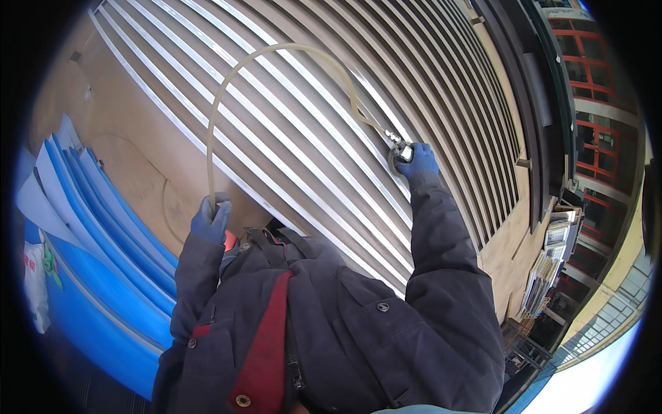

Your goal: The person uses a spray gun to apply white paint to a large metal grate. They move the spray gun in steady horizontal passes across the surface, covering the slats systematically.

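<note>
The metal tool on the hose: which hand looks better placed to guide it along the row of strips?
Probably the right hand: its grip is already on the metal tool, above the row of strips. The left hand is away, holding the hose.

The left hand (209,221) and right hand (420,163) wore blue gloves. A dark grey jacket (331,338) covered the torso, its creased left sleeve (195,269) and right sleeve (445,234) plain and equally dark. Along the jacket's open front edge ran a deep red facing (265,345) bearing a brass-coloured snap (243,400), beside a dark zip (296,376). A round metallic stud (384,307) marked the right chest; a small red tab (201,331) showed on the left.
</note>
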Motion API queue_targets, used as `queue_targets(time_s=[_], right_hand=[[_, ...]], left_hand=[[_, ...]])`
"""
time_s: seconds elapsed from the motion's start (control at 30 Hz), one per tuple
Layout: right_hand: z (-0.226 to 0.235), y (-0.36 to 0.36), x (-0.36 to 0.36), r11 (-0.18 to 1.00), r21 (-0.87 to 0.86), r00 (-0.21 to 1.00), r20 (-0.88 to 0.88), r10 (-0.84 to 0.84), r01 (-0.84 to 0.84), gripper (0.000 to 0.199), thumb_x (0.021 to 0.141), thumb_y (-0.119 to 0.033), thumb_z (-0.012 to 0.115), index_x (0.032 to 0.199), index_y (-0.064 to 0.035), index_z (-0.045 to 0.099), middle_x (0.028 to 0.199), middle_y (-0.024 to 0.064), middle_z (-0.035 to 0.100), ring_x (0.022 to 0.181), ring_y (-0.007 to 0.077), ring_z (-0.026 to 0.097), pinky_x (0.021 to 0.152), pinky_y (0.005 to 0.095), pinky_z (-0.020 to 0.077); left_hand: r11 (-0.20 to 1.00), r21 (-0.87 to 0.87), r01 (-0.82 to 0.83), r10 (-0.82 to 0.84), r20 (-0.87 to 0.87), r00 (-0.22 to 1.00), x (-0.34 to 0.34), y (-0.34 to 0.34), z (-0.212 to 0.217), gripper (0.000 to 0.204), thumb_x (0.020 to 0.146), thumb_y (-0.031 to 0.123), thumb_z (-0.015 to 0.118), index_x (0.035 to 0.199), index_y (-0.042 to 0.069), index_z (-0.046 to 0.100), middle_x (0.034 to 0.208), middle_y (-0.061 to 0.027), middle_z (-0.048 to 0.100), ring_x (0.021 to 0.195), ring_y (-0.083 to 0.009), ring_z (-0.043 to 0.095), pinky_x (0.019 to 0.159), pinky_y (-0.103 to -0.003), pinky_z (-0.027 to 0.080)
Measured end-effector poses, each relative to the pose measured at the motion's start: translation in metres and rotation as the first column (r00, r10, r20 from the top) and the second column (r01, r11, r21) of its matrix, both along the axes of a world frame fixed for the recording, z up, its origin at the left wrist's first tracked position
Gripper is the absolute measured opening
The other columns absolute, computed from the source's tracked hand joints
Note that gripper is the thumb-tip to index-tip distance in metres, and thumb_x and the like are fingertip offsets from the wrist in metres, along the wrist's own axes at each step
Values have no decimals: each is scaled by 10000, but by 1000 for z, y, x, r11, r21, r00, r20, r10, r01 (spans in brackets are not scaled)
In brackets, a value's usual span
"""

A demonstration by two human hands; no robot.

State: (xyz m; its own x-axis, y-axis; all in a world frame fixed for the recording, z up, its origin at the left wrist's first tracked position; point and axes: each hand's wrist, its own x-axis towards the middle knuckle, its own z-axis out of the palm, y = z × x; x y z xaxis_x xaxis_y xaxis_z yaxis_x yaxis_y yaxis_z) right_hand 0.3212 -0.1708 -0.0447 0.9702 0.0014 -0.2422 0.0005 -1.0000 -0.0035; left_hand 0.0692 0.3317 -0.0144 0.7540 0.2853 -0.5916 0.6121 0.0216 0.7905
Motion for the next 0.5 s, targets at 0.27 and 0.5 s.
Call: queue_targets(time_s=[0.27,0.5], right_hand=[[3,36,21,996,-44,997,-6,82,-82,610,773,-515,861,1233,-156,683,1261,169,641,1218,371,630,1009,505,548],[7,70,21,995,-53,992,-97,81,-86,620,816,-488,820,1303,-139,657,1322,169,605,1274,372,597,1028,501,547]], left_hand=[[991,-86,-98,102,47,994,-4,7,-13,252,1047,188,664,1256,47,645,817,55,523,674,-34,443,591,-223,374],[987,-92,-134,141,73,987,-15,4,-17,257,1046,174,663,1267,46,640,814,43,531,678,-35,453,595,-215,379]])
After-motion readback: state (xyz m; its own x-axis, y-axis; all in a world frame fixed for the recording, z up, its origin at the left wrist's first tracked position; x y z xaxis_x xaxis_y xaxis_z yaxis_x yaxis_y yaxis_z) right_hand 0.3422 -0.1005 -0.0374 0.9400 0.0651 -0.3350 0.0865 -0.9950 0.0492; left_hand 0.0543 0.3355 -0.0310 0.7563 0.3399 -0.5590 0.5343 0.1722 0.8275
